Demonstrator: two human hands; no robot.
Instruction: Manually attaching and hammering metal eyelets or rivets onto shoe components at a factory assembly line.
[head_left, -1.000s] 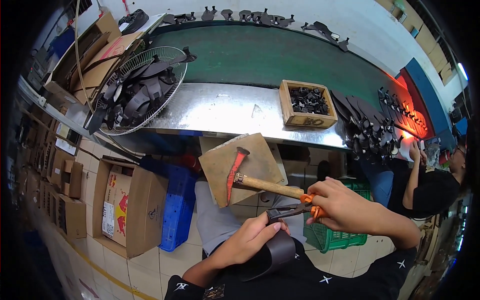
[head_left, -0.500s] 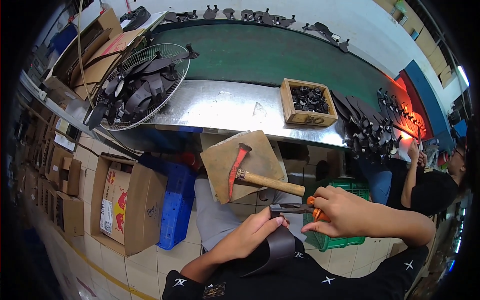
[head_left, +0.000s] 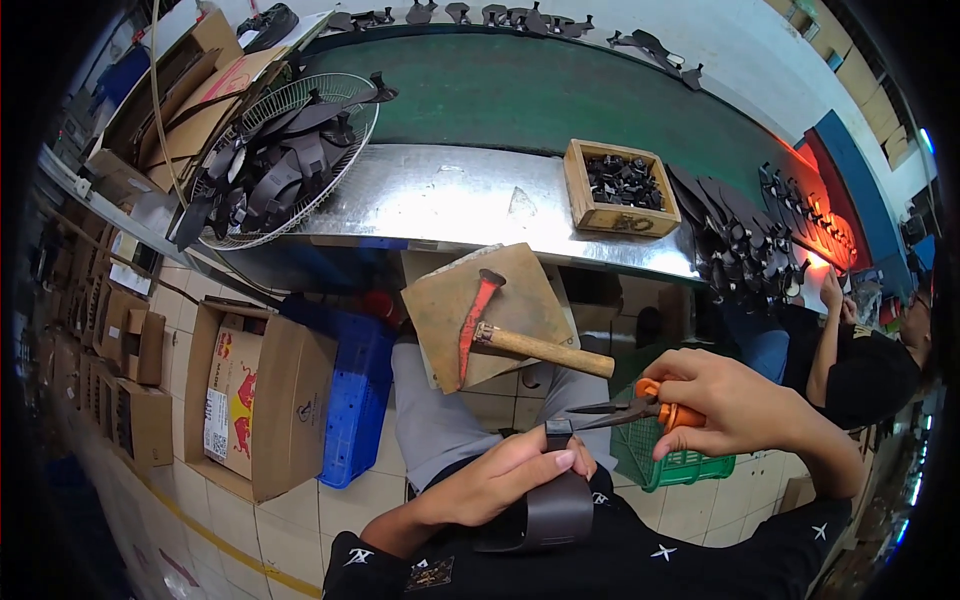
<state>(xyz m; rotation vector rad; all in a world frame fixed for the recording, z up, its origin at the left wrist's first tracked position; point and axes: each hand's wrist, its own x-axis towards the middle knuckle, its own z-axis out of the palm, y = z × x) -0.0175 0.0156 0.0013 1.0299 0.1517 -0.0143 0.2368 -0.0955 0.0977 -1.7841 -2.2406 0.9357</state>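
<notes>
My left hand (head_left: 500, 478) is closed around a dark brown curved shoe piece (head_left: 558, 515), which hangs down against my black shirt. A small black block (head_left: 558, 432) stands up at its top, beside my thumb and fingers. In my right hand (head_left: 735, 405) is a pair of long-nosed pliers (head_left: 615, 411) with orange handles. Their jaws are parted and point left, just right of the block. Beyond my hands, a hammer (head_left: 545, 348) with a red head and wooden handle lies on a worn square board (head_left: 440, 315) over my lap.
A wire basket (head_left: 372, 125) of dark shoe pieces and a wooden box (head_left: 625, 218) of small black parts stand on the metal bench edge (head_left: 440, 200). A green belt (head_left: 470, 95) runs behind. Cardboard (head_left: 290, 420), blue (head_left: 355, 400) and green crates (head_left: 690, 470) flank me. A co-worker (head_left: 860, 360) sits right.
The pliers have come away to the right from the top of the shoe piece, and their jaws have parted. The black block now shows uncovered. The view has shifted slightly.
</notes>
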